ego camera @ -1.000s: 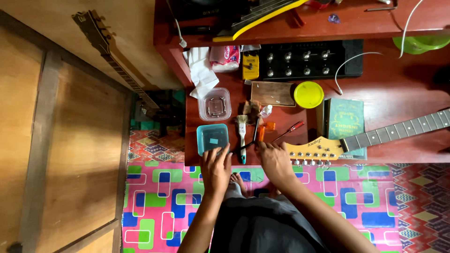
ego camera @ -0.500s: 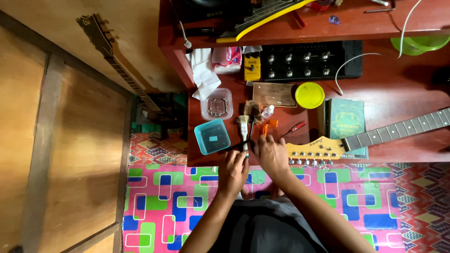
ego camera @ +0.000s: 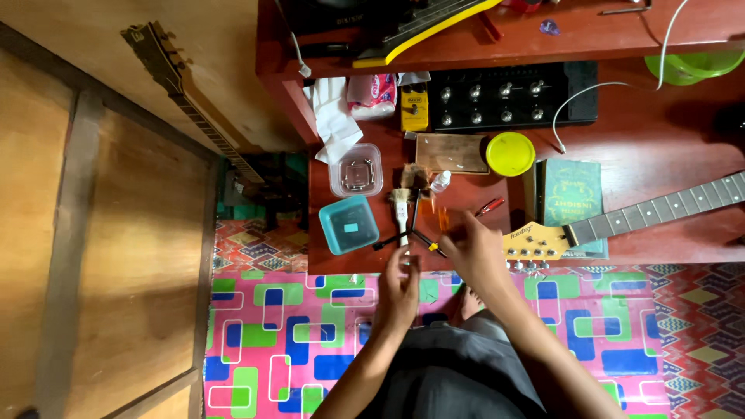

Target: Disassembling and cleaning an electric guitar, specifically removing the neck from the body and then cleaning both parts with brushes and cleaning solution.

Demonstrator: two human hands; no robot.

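Dark red wood is the bench top (ego camera: 660, 147) under my right hand (ego camera: 475, 252), whose fingers pinch the yellow-tipped end of a slim black tool (ego camera: 423, 239) lying near the front edge; I take it for a small cutter or screwdriver, though it is too thin here to be sure. My left hand (ego camera: 400, 285) hangs just off the bench edge, fingers half curled; I cannot tell whether anything is in it.

At twelve o'clock from my right hand lie an orange-handled tool (ego camera: 442, 218), a small brush (ego camera: 400, 208) and a little dropper bottle (ego camera: 440, 181), all close together. At three o'clock the guitar headstock (ego camera: 535, 240) rests just beside my knuckles, its neck running off to two o'clock. At ten o'clock sit a teal tub (ego camera: 349, 225) and, beyond it, a clear tub of small metal parts (ego camera: 356, 175).

The risk I judge most likely: a quick pull could drag the tool over the lip onto the patterned mat (ego camera: 264, 341), or my wrist could knock the tuners, since the headstock overhangs the edge. A sweep toward twelve could topple the bottle.

Open room lies at six o'clock, over my lap, and at four o'clock along the bare front of the bench.
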